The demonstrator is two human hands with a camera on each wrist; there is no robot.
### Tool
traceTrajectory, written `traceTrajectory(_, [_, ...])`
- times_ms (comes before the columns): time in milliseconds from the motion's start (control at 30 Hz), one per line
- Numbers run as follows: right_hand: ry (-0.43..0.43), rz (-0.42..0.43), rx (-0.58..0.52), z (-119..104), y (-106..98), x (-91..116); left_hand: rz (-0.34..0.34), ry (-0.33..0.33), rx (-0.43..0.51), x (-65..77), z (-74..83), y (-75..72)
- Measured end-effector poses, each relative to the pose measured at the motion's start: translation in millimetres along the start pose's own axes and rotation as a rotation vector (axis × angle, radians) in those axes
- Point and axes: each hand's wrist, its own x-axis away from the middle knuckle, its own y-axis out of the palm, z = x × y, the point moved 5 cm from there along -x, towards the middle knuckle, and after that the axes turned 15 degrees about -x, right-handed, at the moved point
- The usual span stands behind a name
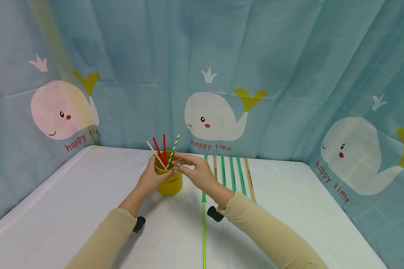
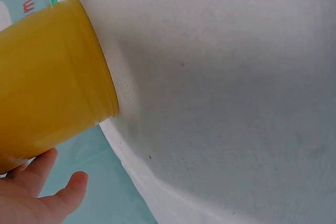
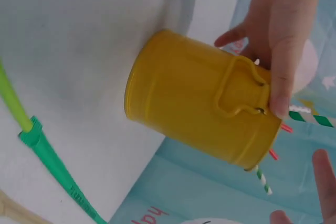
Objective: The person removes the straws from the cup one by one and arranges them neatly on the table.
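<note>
A yellow metal bucket (image 1: pixel 171 185) with a wire handle (image 3: pixel 223 90) stands upright toward the back of the table. My left hand (image 1: pixel 150 176) grips it near the rim, thumb on the near side and fingers round the far side. Leaning in the bucket are a dotted white straw (image 1: pixel 151 147), two red straws (image 1: pixel 164 144) and a green-and-white striped straw (image 1: pixel 176 142). Another green-striped straw (image 3: pixel 310 118) points out past the left thumb. Close by the rim is my right hand (image 1: pixel 200 173), its fingertips (image 3: pixel 324 177) spread apart with nothing between them.
Right of the bucket lies a row of long printed strips, several green (image 1: pixel 232 173) and two tan (image 1: pixel 250 181). A thin light-green stick (image 1: pixel 204 235) runs from one green sleeve (image 1: pixel 204 196) toward the front. A blue whale-print curtain (image 1: pixel 138 93) surrounds the white table (image 1: pixel 70 201).
</note>
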Motion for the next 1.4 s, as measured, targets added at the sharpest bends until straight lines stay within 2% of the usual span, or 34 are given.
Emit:
traceTrajectory(333, [-0.103,0.013,-0.039,-20.6,-25.0,13.6,-0.008,-0.014,0.011,0.5,0.5,0.5])
traceTrajectory(700, [-0.128,0.052,-0.036,-44.4,-53.7,32.2,-0.026,-0.031,0.02,1.1,-0.4,1.3])
traceTrajectory(900, [-0.234,0.054,-0.159,-57.1,-68.5,38.5,-0.027,-0.035,0.02,1.4,-0.4,0.5])
traceTrajectory(1133, [-0.371,0.104,-0.213,-64.5,-88.6,48.6,-0.031,-0.042,0.012,1.1,-0.3,0.4])
traceTrajectory(1233, [-0.351,0.142,-0.197,-61.5,-94.1,53.5,-0.032,-0.03,0.017,0.9,0.1,0.6])
traceTrajectory(1400, [-0.192,0.191,-0.095,-45.7,-99.2,61.0,-0.038,-0.024,0.019,1.0,0.4,1.2])
